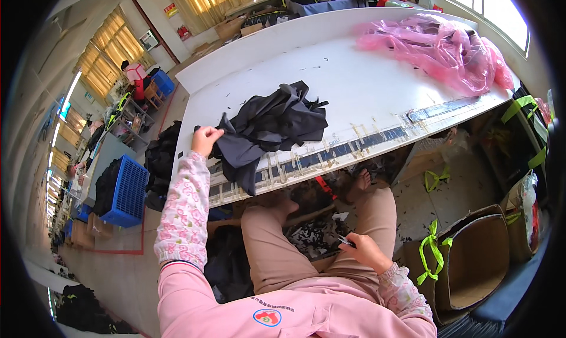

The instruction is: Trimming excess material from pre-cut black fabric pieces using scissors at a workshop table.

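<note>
At the table's left front corner, my left hand is closed, its fingers pinched on the edge of a piece of black fabric. The black fabric lies in a crumpled heap on the white table, with one part hanging over the front edge. Low over my right thigh, my right hand is wrapped round small thread snips. Only the metal tip and a dark part of the snips show; the palm hides the rest.
Pink plastic bags lie at the table's far right. A cardboard box with a neon-yellow tie stands at my right. Dark scraps lie between my legs. To the left are a blue crate and, farther off, another person.
</note>
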`<state>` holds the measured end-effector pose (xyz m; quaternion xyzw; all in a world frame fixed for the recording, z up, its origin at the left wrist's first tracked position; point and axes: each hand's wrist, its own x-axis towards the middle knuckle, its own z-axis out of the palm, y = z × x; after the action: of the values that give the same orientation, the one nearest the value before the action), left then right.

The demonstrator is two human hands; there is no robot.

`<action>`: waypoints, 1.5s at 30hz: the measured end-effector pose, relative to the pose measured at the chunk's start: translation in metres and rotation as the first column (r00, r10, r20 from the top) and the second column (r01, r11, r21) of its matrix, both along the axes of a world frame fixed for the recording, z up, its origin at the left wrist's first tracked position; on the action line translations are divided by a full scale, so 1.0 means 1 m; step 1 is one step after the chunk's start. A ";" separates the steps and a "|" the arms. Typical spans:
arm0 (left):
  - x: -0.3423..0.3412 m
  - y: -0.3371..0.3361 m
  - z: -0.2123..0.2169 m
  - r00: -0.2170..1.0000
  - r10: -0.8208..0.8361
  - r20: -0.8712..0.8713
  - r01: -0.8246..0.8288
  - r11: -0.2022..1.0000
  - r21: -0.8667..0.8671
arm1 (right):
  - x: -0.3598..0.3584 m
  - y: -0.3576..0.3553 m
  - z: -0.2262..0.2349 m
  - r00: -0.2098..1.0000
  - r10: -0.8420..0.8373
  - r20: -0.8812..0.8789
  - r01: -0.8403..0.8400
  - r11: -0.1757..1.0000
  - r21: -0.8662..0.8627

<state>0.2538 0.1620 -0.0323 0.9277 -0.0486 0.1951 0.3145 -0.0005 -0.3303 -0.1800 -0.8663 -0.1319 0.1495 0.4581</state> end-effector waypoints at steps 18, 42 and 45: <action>-0.125 -0.136 0.191 0.562 -0.743 0.363 0.493 -0.052 -0.869 | 0.063 0.015 0.129 0.869 -0.171 0.464 -0.094 0.864 0.495; -0.160 -0.206 -0.031 0.306 -0.860 0.408 0.327 -0.308 -0.893 | 0.069 0.037 0.209 0.746 -0.459 0.482 0.118 0.803 0.584; -0.207 -0.260 -0.029 0.672 -0.740 0.039 0.297 0.221 -0.929 | 0.079 0.039 0.168 0.720 -0.489 0.492 0.221 0.834 0.506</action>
<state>0.0468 -0.0975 -0.0613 0.5584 -0.1879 -0.1339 0.7968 0.0786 -0.2908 -0.0120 -0.7594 -0.1260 -0.2585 0.5836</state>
